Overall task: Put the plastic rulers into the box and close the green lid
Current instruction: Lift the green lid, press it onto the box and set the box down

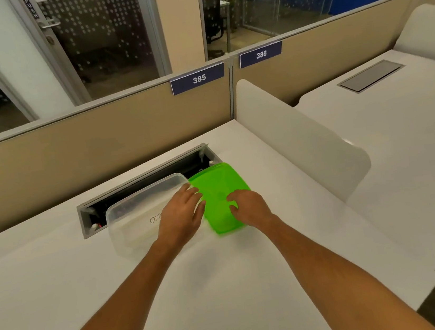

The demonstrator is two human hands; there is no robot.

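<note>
Head cam view, looking down at a white table [227, 288] with both bare arms stretched out. Clear rectangular plastic box [140, 216] sitting open near the far side, right in front of an open grey cable slot [143, 180] cut into the table. Flat bright green plastic lid [218, 192] lying just to the right of the box, edge touching or slightly overlapping it, hard to say which. Left hand [181, 216] resting over the box's right end, fingers [191, 193] spread and loose, not gripping anything. Right hand [248, 209] flat on the lid's near right part, fingers [233, 198] bent a little and pressing on top, not closed around it. Some handwriting on the box wall, too blurry to read. Can't make out any rulers, contents too hazy. Beige partition [97, 144] behind with blue tags reading 385 [198, 78] and 386 [261, 54].
</note>
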